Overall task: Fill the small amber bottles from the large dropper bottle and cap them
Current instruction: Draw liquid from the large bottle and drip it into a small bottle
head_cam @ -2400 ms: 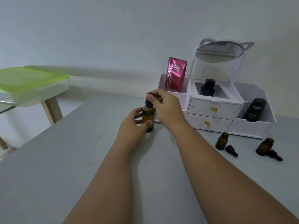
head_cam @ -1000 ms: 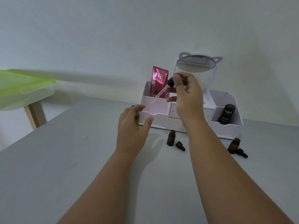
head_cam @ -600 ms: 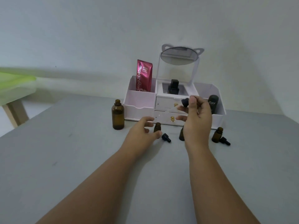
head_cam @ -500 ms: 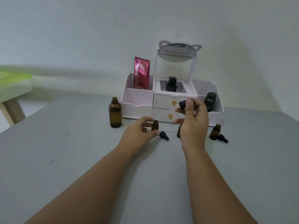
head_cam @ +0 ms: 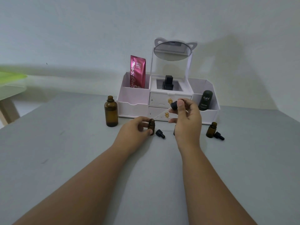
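My left hand [head_cam: 135, 127] grips a small amber bottle [head_cam: 151, 126] that stands open on the grey table [head_cam: 65, 159]. My right hand [head_cam: 187, 120] pinches the black bulb of the dropper [head_cam: 174, 105]; its glass tube slants down-left, with the tip at the small bottle's mouth. The large amber bottle [head_cam: 111, 111] stands uncapped to the left. A black cap [head_cam: 160, 133] lies just right of the held bottle. Another small amber bottle [head_cam: 211, 129] stands at the right with its cap [head_cam: 219, 136] beside it. A third small bottle is mostly hidden behind my right hand.
A white organiser [head_cam: 167, 101] with drawers and a cat-ear mirror [head_cam: 172, 50] stands at the back. It holds a pink sachet [head_cam: 137, 71], a black bottle [head_cam: 168, 82] and a dark Kahf tube [head_cam: 205, 100]. A green-lidded box [head_cam: 11, 82] sits far left.
My right hand lifted the dropper out of the large bottle and carried it right and down to the small bottle. My left hand let go of the large bottle and took hold of the small one.
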